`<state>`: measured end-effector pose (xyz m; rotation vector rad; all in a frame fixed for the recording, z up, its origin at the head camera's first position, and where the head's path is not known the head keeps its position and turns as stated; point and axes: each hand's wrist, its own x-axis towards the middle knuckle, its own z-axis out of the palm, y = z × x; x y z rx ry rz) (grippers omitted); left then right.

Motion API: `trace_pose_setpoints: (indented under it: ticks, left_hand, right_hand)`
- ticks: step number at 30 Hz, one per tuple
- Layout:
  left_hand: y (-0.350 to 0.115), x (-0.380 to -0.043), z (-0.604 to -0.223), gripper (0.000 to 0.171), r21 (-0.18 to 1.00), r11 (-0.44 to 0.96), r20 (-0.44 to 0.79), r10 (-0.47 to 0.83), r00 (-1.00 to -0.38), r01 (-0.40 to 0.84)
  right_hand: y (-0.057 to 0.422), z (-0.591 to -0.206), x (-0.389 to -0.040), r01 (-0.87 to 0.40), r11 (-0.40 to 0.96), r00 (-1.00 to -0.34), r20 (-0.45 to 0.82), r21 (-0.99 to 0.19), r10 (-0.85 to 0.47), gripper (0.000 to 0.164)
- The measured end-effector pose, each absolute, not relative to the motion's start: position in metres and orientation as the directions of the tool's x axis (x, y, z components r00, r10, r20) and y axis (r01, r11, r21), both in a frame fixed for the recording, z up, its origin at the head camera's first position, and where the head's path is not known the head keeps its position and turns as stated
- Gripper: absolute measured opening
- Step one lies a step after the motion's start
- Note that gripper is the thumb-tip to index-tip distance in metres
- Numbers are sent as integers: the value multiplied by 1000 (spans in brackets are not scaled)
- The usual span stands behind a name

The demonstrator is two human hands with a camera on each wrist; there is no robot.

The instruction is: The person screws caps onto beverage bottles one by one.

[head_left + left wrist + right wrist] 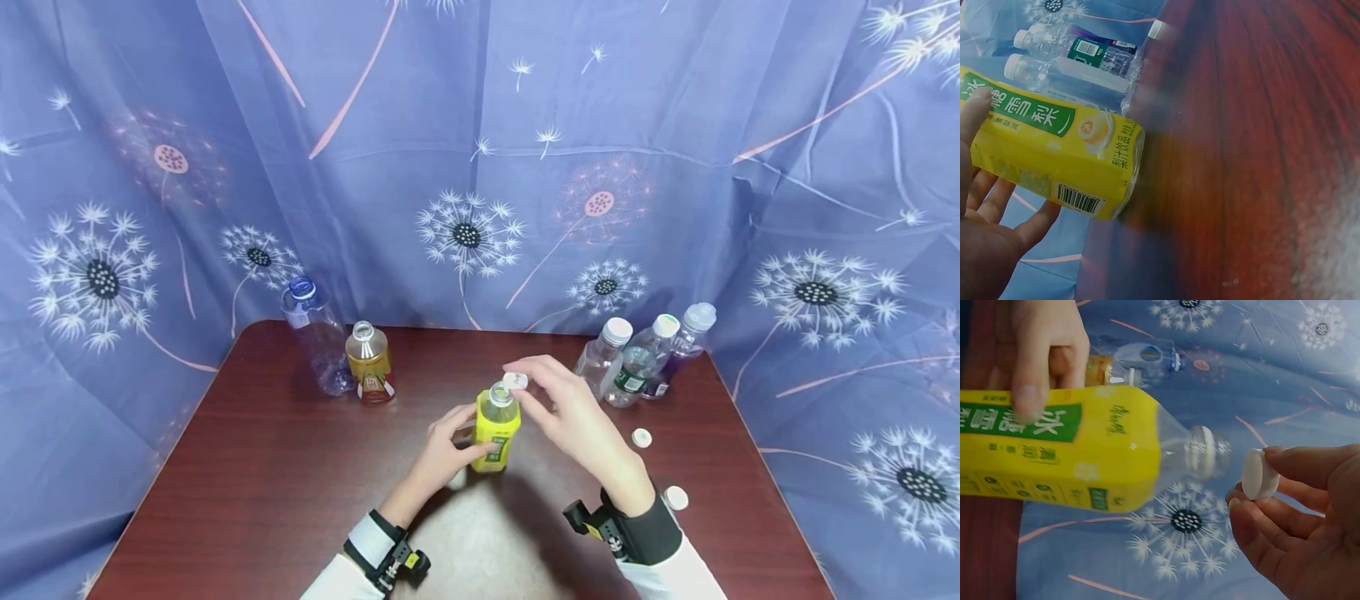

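Observation:
In the head view my left hand [444,448] grips a bottle [496,429] with a yellow wrap label and a clear, uncapped neck. The bottle stands upright on the table. My right hand [576,415] pinches a white bottle cap [515,381] by its rim, close above the bottle's mouth. From the right wrist, the cap [1260,474] shows a small gap to the open neck [1207,452]. The left wrist view shows thumb and fingers on either side of the yellow label [1047,150], the bottle's base at the tabletop.
Three capped clear bottles [637,367] stand at the back right. An uncapped blue-tinted bottle [318,342] and an amber-labelled bottle [370,362] without a cap stand at the back left. Two loose white caps [677,498] lie on the dark wood table [247,467] beside my right forearm.

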<state>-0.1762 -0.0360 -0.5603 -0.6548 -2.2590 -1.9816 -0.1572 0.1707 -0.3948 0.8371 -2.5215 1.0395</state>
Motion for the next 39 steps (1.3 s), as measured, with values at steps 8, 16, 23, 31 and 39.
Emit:
trace_pose_setpoints:
  ticks: [8,16,23,31,39]
  left_hand:
    - [-37,-177,-562,58,930,82,324,281,-903,359]
    - [-37,-179,-563,56,919,106,341,276,-899,381]
    - [-37,-177,-564,57,920,110,336,277,-900,377]
    - [-38,-177,-563,58,940,78,300,282,-911,333]
    - [-37,-176,-563,59,937,68,310,287,-906,342]
  right_hand:
    - [163,-404,-164,-625,547,-780,414,-557,-470,25]
    - [164,-406,-167,-650,530,-759,429,-544,-490,33]
    - [164,-411,-168,-664,512,-747,441,-545,-498,35]
    - [164,-414,-168,-628,527,-776,409,-573,-481,46]
    - [163,-420,-169,-652,506,-757,448,-565,-475,43]
